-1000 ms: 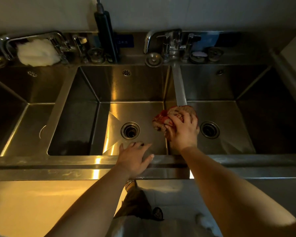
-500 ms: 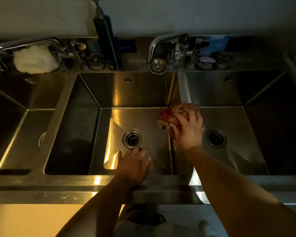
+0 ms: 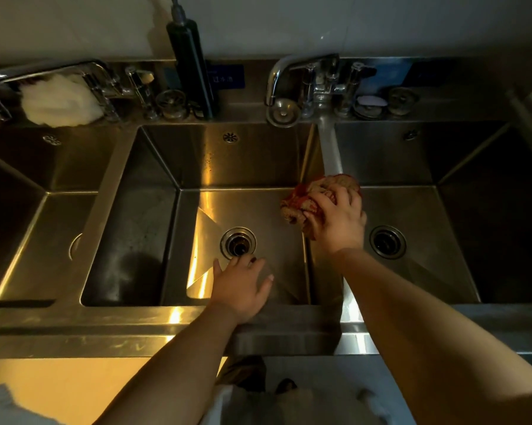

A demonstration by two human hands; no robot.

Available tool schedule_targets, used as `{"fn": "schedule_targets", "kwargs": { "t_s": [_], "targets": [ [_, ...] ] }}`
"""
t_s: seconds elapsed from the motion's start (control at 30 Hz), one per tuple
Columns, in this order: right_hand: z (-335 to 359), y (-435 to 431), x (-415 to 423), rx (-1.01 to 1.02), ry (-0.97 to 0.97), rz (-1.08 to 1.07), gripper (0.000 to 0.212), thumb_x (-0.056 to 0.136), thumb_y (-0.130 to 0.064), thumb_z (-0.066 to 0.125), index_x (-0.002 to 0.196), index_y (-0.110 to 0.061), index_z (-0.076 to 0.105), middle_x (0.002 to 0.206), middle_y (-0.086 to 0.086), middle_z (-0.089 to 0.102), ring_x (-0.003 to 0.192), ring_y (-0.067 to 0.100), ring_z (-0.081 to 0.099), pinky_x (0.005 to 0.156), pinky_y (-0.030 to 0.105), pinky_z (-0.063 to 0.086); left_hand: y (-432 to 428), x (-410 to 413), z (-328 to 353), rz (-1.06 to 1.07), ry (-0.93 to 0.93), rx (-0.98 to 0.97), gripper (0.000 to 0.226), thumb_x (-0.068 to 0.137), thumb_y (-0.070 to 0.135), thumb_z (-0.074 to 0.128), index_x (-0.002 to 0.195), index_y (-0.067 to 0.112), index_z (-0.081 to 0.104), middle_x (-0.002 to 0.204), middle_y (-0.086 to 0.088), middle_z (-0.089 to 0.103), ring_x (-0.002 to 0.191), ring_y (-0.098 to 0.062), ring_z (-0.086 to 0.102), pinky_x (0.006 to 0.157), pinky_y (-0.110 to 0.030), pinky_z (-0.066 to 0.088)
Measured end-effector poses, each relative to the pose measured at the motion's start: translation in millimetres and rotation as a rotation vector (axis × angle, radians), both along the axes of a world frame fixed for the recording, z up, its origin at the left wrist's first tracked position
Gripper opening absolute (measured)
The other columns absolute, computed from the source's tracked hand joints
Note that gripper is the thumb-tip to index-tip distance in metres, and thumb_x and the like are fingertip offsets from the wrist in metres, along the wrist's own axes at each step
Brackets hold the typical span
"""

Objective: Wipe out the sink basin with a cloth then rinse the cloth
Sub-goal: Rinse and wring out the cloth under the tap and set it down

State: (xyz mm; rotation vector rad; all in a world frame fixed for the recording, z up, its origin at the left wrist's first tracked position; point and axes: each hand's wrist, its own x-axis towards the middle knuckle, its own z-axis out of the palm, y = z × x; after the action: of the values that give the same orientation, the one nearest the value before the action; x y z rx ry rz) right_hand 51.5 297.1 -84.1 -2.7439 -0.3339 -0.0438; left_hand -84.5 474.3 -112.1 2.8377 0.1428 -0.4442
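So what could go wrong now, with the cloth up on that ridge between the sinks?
The cloth is bunched under the right hand on the narrow divider, so it might slide off into either basin. The left hand reaches close to the open drain of the middle basin; its fingers could perhaps catch on its rim.

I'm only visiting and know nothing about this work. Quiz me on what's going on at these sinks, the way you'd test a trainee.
1. True or false: the right hand grips the reddish cloth at the divider on the right side of the middle basin.
2. Where is the left hand? A: over the middle basin, near its drain. B: on the reddish cloth. C: out of view.
3. Fill in: the white bundle sits behind the ___ basin.
Key: 1 true; 2 A; 3 left.
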Motion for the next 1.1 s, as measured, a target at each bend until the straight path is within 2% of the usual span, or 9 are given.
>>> {"fn": "schedule_targets", "kwargs": {
  "t_s": [0.37,0.7,0.9,1.1],
  "targets": [
    [-0.6,-3.4,-13.6,0.025,-0.006,-0.01,0.042,0.087,-0.037,0.056,0.128,-0.037,0.045,0.142,0.006,0.03,0.132,0.035,0.016,0.102,0.065,0.023,2.9,3.2,-5.0,0.023,-0.012,-0.032,0.058,0.09,0.061,0.019,0.14,0.036,0.031,0.146,0.004,0.037,0.135,-0.02,0.034,0.11,-0.06,0.014],
    [-4.3,11.2,34.0,0.05,-0.007,-0.06,0.04,0.088,-0.04,0.054,0.128,-0.037,0.047,0.143,0.007,0.031,0.133,0.036,0.02,0.102,0.064,0.02,6.7,9.3,-9.3,-0.079,0.045,-0.075,0.054,0.09,0.056,0.033,0.141,0.038,0.027,0.147,0.008,0.033,0.136,-0.016,0.03,0.112,-0.057,0.009],
    [-2.8,19.1,59.0,0.071,-0.006,-0.077,0.039,0.087,-0.042,0.055,0.125,-0.038,0.048,0.143,0.006,0.031,0.132,0.036,0.022,0.103,0.065,0.024,4.8,10.1,-12.1,-0.036,0.015,-0.096,0.055,0.084,0.062,0.032,0.135,0.042,0.033,0.143,0.01,0.039,0.133,-0.015,0.034,0.112,-0.055,0.009],
    [1.7,15.4,53.5,0.05,0.014,-0.026,0.04,0.088,-0.043,0.054,0.127,-0.037,0.047,0.142,0.006,0.032,0.131,0.036,0.023,0.101,0.063,0.024,6.6,12.1,-3.5,-0.095,0.027,-0.057,0.054,0.089,0.058,0.031,0.139,0.038,0.03,0.145,0.007,0.036,0.134,-0.016,0.033,0.112,-0.056,0.009]
  ]
}}
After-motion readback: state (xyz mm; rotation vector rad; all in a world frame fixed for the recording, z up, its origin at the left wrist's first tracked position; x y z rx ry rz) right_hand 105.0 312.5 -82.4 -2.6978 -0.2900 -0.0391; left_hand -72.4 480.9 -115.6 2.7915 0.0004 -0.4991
